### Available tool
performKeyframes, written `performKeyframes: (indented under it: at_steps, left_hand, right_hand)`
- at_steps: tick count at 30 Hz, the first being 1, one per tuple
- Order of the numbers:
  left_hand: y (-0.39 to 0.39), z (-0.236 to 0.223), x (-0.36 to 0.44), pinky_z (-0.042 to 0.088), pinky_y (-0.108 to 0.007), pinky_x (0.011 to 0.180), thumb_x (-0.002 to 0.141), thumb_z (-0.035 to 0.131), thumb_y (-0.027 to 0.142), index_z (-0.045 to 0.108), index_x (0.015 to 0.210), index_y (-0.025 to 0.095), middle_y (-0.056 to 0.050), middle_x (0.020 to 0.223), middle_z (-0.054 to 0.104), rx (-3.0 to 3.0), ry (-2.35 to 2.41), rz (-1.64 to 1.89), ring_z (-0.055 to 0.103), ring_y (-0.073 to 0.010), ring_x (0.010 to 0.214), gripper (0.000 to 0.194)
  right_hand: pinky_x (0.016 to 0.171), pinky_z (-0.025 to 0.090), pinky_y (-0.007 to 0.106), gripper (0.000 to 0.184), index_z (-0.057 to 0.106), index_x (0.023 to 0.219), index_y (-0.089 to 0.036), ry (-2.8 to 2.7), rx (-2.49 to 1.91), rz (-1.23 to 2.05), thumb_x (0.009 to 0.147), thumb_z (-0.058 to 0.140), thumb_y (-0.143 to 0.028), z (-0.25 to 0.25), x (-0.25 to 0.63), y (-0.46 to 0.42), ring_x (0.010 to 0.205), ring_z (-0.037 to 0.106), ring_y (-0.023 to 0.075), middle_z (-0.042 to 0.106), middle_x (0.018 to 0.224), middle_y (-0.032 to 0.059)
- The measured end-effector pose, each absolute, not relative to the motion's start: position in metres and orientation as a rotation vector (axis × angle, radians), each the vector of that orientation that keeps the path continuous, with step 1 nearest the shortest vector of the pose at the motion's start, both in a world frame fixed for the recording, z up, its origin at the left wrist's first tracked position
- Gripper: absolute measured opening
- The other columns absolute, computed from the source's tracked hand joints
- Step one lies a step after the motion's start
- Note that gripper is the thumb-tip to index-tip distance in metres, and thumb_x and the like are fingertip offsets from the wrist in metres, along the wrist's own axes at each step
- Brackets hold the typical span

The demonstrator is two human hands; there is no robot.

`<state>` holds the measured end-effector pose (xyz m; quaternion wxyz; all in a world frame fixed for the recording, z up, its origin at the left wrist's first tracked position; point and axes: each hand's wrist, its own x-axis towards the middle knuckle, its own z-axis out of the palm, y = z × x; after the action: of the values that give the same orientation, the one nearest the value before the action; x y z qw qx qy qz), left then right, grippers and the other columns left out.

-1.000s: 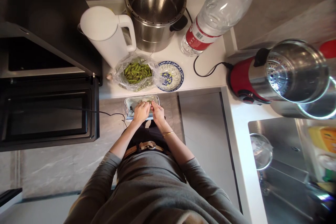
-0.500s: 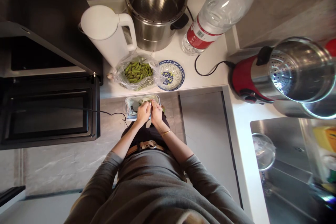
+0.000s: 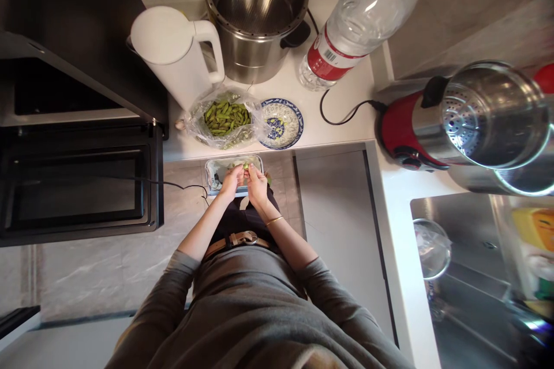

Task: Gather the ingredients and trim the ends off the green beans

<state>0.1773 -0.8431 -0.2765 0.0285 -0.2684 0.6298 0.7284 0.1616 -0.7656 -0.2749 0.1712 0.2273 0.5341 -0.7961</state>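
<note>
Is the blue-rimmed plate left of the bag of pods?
No, the plate sits on the counter, to the right of the bag of pods.

The one view looks steeply down from head height, the grey shirt (image 3: 251, 305) large and nearest at bottom centre. It faces forward past the left hand (image 3: 232, 182) and right hand (image 3: 257, 185), smaller near the middle, to the counter (image 3: 340, 134), spreading wide from the black door (image 3: 78, 207) at left to the sink (image 3: 470, 262) at lower right.
</note>
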Motion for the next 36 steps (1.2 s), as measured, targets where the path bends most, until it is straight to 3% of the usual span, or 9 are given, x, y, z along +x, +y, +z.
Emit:
performKeyframes:
  at_steps: [2, 5, 13, 18, 21, 25, 30, 33, 36]
  left_hand:
    - [-0.846, -0.274, 0.178, 0.030, -0.024, 0.043, 0.085, 0.050, 0.063, 0.039, 0.055, 0.022, 0.007, 0.045, 0.028, -0.811, 1.967, 2.233, 0.030, -0.0078, 0.040, 0.052]
    - [-0.850, -0.271, 0.181, 0.036, -0.026, 0.051, 0.085, 0.052, 0.059, 0.042, 0.056, 0.022, 0.004, 0.049, 0.038, -0.674, 2.236, 2.105, 0.039, -0.0109, 0.049, 0.049]
    - [-0.863, -0.273, 0.183, 0.032, -0.026, 0.054, 0.088, 0.050, 0.043, 0.041, 0.054, 0.021, 0.004, 0.050, 0.039, -0.673, 2.553, 1.789, 0.037, -0.0117, 0.052, 0.041]
    - [-0.869, -0.273, 0.185, 0.038, -0.027, 0.060, 0.092, 0.043, 0.048, 0.050, 0.059, 0.022, 0.002, 0.052, 0.046, -0.680, 2.474, 1.870, 0.045, -0.0155, 0.056, 0.043]
    - [-0.873, -0.269, 0.187, 0.037, -0.027, 0.060, 0.092, 0.048, 0.047, 0.054, 0.060, 0.022, 0.002, 0.052, 0.047, -0.626, 2.609, 1.664, 0.047, -0.0152, 0.054, 0.041]
    - [-0.876, -0.263, 0.187, 0.041, -0.026, 0.065, 0.095, 0.047, 0.037, 0.064, 0.077, 0.022, 0.000, 0.065, 0.061, -0.500, 2.760, 1.493, 0.056, -0.0158, 0.062, 0.028]
    - [-0.871, -0.266, 0.184, 0.043, -0.027, 0.071, 0.093, 0.047, 0.025, 0.059, 0.077, 0.022, -0.003, 0.075, 0.062, -0.377, 2.895, 1.435, 0.059, -0.0169, 0.073, 0.021]
    - [-0.864, -0.271, 0.181, 0.045, -0.027, 0.073, 0.094, 0.047, 0.024, 0.056, 0.077, 0.022, -0.003, 0.077, 0.063, -0.455, 2.893, 1.462, 0.061, -0.0169, 0.076, 0.020]
    - [-0.858, -0.276, 0.177, 0.046, -0.028, 0.074, 0.096, 0.045, 0.027, 0.055, 0.078, 0.022, -0.003, 0.077, 0.065, -0.604, 2.807, 1.559, 0.062, -0.0173, 0.076, 0.021]
  right_hand:
    - [0.070, 0.053, 0.028, 0.033, 0.069, 0.072, -0.020, 1.455, 0.620, -2.222, 0.067, 0.075, -0.052, -0.272, 0.158, -0.762, 0.072, 0.063, 0.0153, 0.071, 0.076, 0.0039]
    - [0.071, 0.055, 0.027, 0.027, 0.073, 0.079, -0.020, 1.345, 0.590, -2.171, 0.066, 0.077, -0.044, -0.268, 0.152, -0.757, 0.078, 0.066, 0.0156, 0.074, 0.084, 0.0049]
    - [0.087, 0.057, 0.029, 0.021, 0.077, 0.081, -0.023, 1.204, 0.497, -2.119, 0.063, 0.080, -0.031, -0.261, 0.149, -0.753, 0.091, 0.069, 0.0170, 0.076, 0.096, 0.0036]
    - [0.084, 0.056, 0.029, 0.021, 0.075, 0.080, -0.021, 1.178, 0.494, -2.089, 0.063, 0.081, -0.033, -0.264, 0.146, -0.752, 0.080, 0.067, 0.0145, 0.074, 0.083, 0.0035]
    - [0.075, 0.054, 0.027, 0.021, 0.072, 0.076, -0.021, 1.237, 0.480, -2.059, 0.064, 0.083, -0.035, -0.267, 0.144, -0.749, 0.071, 0.064, 0.0126, 0.070, 0.072, 0.0008]
    - [0.064, 0.049, 0.024, 0.022, 0.073, 0.075, -0.021, 1.268, 0.461, -2.056, 0.063, 0.083, -0.037, -0.267, 0.143, -0.749, 0.064, 0.058, 0.0105, 0.067, 0.066, -0.0010]
    - [0.060, 0.045, 0.023, 0.025, 0.071, 0.072, -0.019, 1.347, 0.503, -2.069, 0.064, 0.082, -0.040, -0.269, 0.145, -0.754, 0.059, 0.053, 0.0083, 0.064, 0.064, -0.0029]
    - [0.061, 0.046, 0.023, 0.025, 0.068, 0.063, -0.020, 1.308, 0.528, -2.123, 0.061, 0.084, -0.038, -0.271, 0.145, -0.755, 0.058, 0.052, 0.0085, 0.063, 0.062, -0.0030]
    - [0.064, 0.049, 0.025, 0.023, 0.070, 0.067, -0.020, 1.246, 0.509, -2.181, 0.063, 0.085, -0.036, -0.271, 0.145, -0.755, 0.060, 0.056, 0.0099, 0.066, 0.065, -0.0011]
